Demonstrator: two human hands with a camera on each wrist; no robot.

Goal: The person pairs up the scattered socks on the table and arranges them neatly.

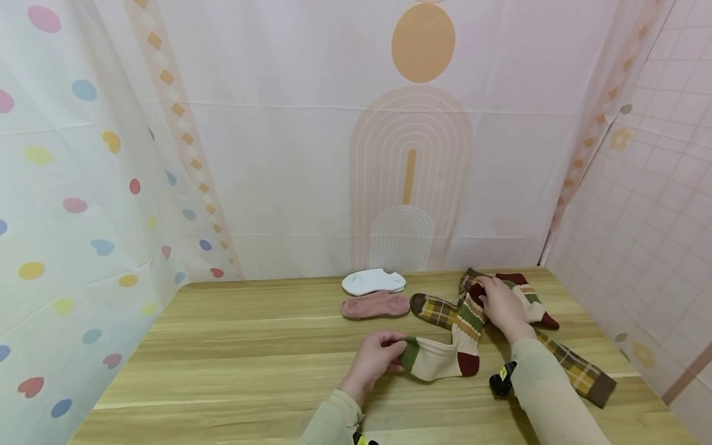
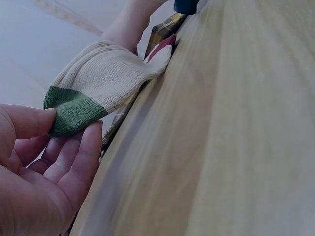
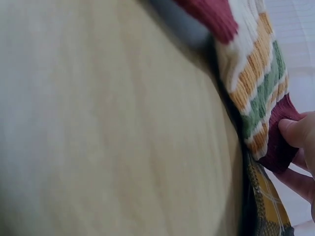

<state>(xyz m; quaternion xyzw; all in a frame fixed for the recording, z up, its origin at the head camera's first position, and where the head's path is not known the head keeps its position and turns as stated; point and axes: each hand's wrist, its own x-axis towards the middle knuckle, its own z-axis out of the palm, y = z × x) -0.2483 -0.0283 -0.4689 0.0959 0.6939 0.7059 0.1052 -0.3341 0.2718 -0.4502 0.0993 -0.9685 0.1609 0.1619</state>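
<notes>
A striped sock (image 1: pixel 439 360) with a green toe, cream foot, dark red heel and striped leg stretches between both hands. My left hand (image 1: pixel 374 358) pinches its green toe (image 2: pixel 74 110) between thumb and fingers. At the other end, my right hand (image 1: pixel 503 304) pinches the dark red cuff (image 3: pixel 281 130). In the left wrist view the foot part is raised off the table. Plaid brown and yellow socks (image 1: pixel 436 310) lie beneath and beside the held sock. A matching striped sock (image 1: pixel 534 303) lies behind the right hand, partly hidden by it.
A white ankle sock (image 1: pixel 369 282) and a pink ankle sock (image 1: pixel 375 305) lie toward the back of the wooden table (image 1: pixel 239 358). Another plaid length (image 1: pixel 581 369) reaches out right of the right forearm. Patterned curtains (image 1: pixel 278 154) hang behind and along both sides.
</notes>
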